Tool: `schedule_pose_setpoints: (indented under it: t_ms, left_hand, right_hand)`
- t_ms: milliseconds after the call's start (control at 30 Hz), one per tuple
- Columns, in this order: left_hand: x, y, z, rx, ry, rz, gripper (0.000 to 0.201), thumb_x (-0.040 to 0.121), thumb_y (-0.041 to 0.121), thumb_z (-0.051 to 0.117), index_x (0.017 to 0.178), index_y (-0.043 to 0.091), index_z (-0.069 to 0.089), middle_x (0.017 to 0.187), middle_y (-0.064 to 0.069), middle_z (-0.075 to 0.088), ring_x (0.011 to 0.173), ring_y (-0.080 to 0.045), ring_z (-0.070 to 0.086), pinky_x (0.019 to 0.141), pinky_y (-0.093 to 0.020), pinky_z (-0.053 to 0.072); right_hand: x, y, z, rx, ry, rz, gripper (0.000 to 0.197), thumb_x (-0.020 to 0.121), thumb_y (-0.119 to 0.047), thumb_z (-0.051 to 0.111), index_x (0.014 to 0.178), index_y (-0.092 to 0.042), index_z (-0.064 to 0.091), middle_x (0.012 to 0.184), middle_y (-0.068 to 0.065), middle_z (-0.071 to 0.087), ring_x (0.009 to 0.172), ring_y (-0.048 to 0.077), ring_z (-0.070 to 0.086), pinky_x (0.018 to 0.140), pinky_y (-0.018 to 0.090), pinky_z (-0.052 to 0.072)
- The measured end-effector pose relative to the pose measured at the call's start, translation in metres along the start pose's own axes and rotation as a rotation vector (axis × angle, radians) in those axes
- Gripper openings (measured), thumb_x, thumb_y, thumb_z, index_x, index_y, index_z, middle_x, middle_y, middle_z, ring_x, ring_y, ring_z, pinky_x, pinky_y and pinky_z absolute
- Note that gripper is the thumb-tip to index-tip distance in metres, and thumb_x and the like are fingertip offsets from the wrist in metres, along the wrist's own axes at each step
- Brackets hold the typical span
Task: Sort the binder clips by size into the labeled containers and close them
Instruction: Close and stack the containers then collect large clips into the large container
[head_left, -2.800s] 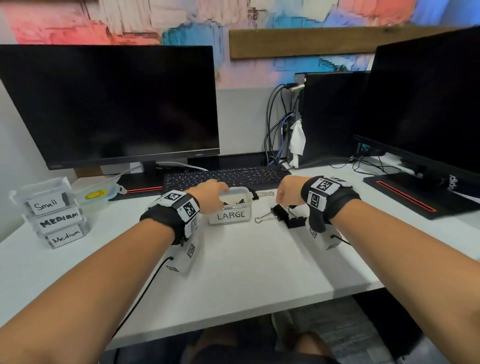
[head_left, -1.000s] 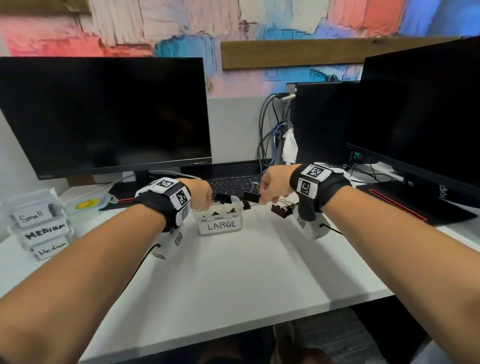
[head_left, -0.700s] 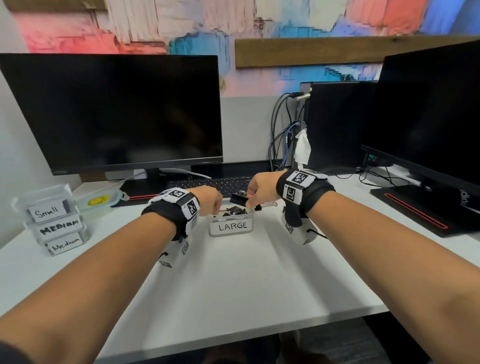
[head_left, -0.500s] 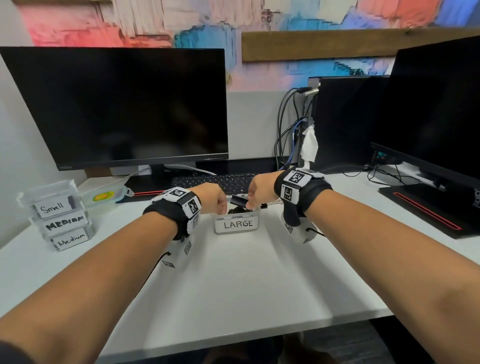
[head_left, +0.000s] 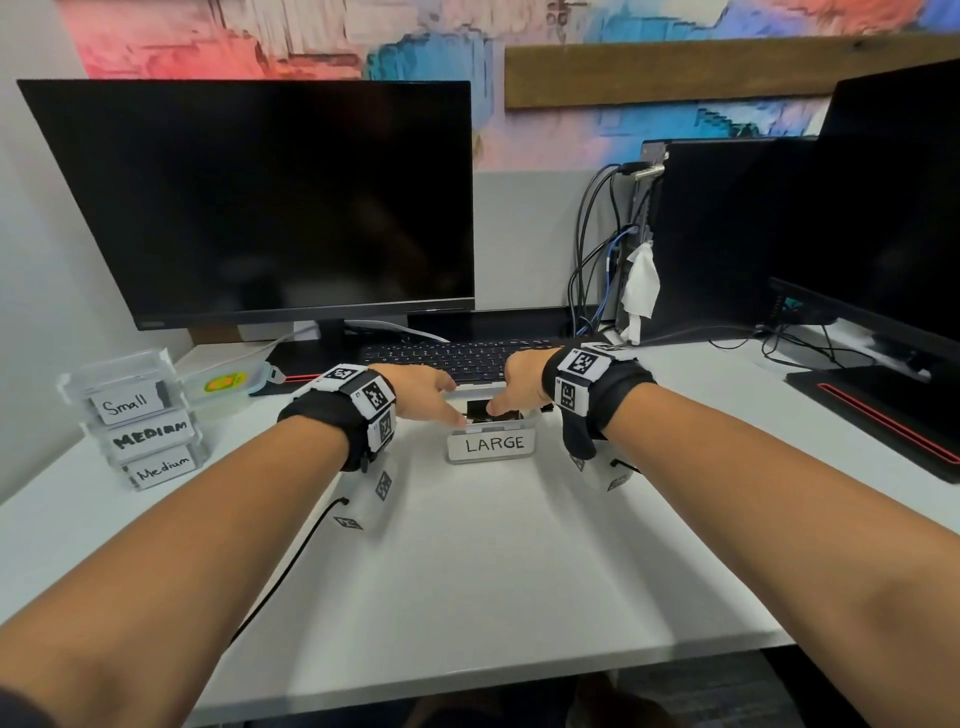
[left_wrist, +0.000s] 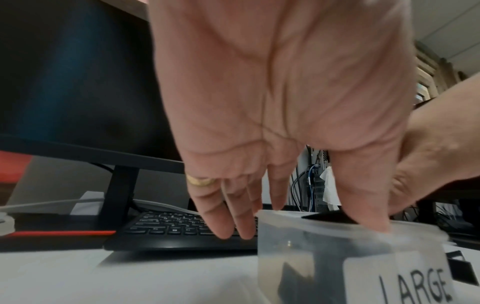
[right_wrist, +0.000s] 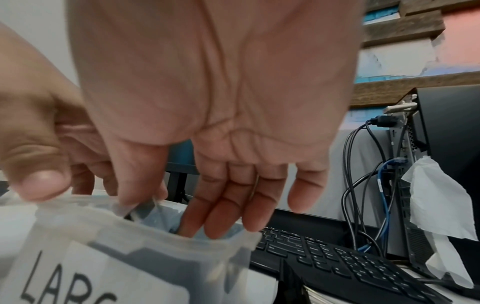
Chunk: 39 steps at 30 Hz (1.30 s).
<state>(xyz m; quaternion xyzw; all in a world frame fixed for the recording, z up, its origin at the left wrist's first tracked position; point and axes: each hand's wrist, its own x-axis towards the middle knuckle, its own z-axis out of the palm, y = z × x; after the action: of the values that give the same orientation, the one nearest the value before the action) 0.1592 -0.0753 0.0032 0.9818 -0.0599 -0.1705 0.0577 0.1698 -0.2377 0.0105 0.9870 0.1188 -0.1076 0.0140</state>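
Resting loose, straight fingers on the LARGE box (head_left: 490, 441), left hand (head_left: 422, 395) and right hand (head_left: 520, 385) grasp nothing.

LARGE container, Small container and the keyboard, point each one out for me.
LARGE container (head_left: 491, 443), head view, on its front label.
Small container (head_left: 124, 404), head view, on its label, top of the stack.
keyboard (head_left: 457, 357), head view, on the keys.

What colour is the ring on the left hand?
Gold. The ring sits on a finger of the left hand, clearest in the left wrist view.
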Motion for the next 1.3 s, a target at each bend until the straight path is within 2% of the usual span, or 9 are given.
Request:
schedule_pose_setpoints:
  t_ms: [100,267,367,533,833,1033,1167,1233,1300]
  left_hand:
    - [-0.001,-0.003,0.002,-0.006,0.000,0.020,0.074,0.080,0.055,0.065,0.144,0.033,0.033,0.146,0.002,0.041,0.131,-0.021,0.044,0.110,-0.042,0.035]
    - [-0.002,0.001,0.001,-0.014,0.003,0.091,0.056,0.082,0.053,0.065,0.132,0.042,0.044,0.139,0.003,0.045,0.123,-0.020,0.047,0.106,-0.041,0.039]
    - [0.001,0.003,0.002,0.028,0.012,0.088,0.046,0.082,0.057,0.062,0.124,0.042,0.055,0.132,0.005,0.051,0.118,-0.018,0.050,0.105,-0.041,0.039]
    - [0.000,0.005,0.000,0.070,0.038,0.042,0.052,0.081,0.061,0.061,0.121,0.027,0.064,0.121,0.004,0.061,0.112,-0.018,0.055,0.100,-0.037,0.044]
    - [0.011,-0.003,0.003,-0.100,-0.021,0.088,0.100,0.068,0.058,0.076,0.148,0.032,0.022,0.152,0.008,0.033,0.137,-0.018,0.036,0.114,-0.042,0.030]
    - [0.027,-0.010,0.003,-0.087,-0.050,0.061,0.111,0.061,0.061,0.076,0.150,0.028,0.020,0.154,0.007,0.029,0.140,-0.018,0.032,0.115,-0.044,0.028]
    - [0.032,-0.013,0.002,-0.099,-0.023,0.042,0.103,0.067,0.056,0.077,0.150,0.027,0.023,0.153,0.008,0.031,0.140,-0.018,0.033,0.115,-0.043,0.027]
    - [0.034,-0.013,0.000,-0.091,-0.019,0.034,0.102,0.066,0.056,0.078,0.149,0.027,0.025,0.152,0.008,0.033,0.139,-0.019,0.034,0.115,-0.044,0.029]
    - [0.036,-0.014,-0.001,-0.092,-0.023,0.031,0.104,0.062,0.056,0.080,0.148,0.028,0.028,0.151,0.006,0.036,0.136,-0.020,0.037,0.113,-0.044,0.031]
  right_hand:
    - [0.002,-0.004,0.000,-0.037,-0.022,-0.041,0.048,0.091,-0.055,0.047,0.102,-0.013,0.067,0.086,-0.001,0.060,0.079,0.017,0.057,0.075,0.029,0.047]
    - [0.001,-0.003,-0.004,0.010,-0.089,-0.036,0.044,0.091,-0.051,0.049,0.122,-0.024,0.063,0.110,0.000,0.062,0.102,0.019,0.059,0.087,0.031,0.047]
    - [-0.002,0.002,-0.007,0.003,-0.036,-0.040,0.041,0.097,-0.035,0.046,0.133,-0.016,0.054,0.133,0.003,0.055,0.122,0.023,0.052,0.103,0.033,0.042]
    - [0.010,0.028,-0.002,0.058,0.124,0.002,0.032,0.090,-0.016,0.052,0.119,-0.007,0.064,0.120,0.013,0.064,0.112,0.029,0.060,0.092,0.035,0.049]
    - [0.020,0.039,0.019,-0.031,0.034,-0.016,0.034,0.093,-0.014,0.050,0.125,-0.009,0.060,0.126,0.012,0.061,0.115,0.028,0.058,0.089,0.032,0.047]
    - [0.029,0.041,0.023,-0.146,-0.074,-0.015,0.049,0.097,-0.019,0.045,0.145,-0.016,0.037,0.141,0.005,0.048,0.122,0.024,0.053,0.093,0.029,0.045]
    - [0.035,0.048,0.024,-0.067,-0.076,-0.007,0.048,0.088,-0.033,0.062,0.131,-0.014,0.049,0.121,0.004,0.061,0.088,0.018,0.052,0.056,0.019,0.038]
    - [0.039,0.047,0.023,-0.047,-0.088,-0.008,0.031,0.085,-0.036,0.066,0.104,-0.013,0.058,0.083,-0.001,0.062,0.081,0.019,0.052,0.053,0.019,0.035]
    - [0.040,0.045,0.022,-0.075,-0.110,-0.002,0.025,0.084,-0.037,0.067,0.090,-0.015,0.057,0.070,-0.002,0.054,0.075,0.019,0.053,0.048,0.019,0.037]
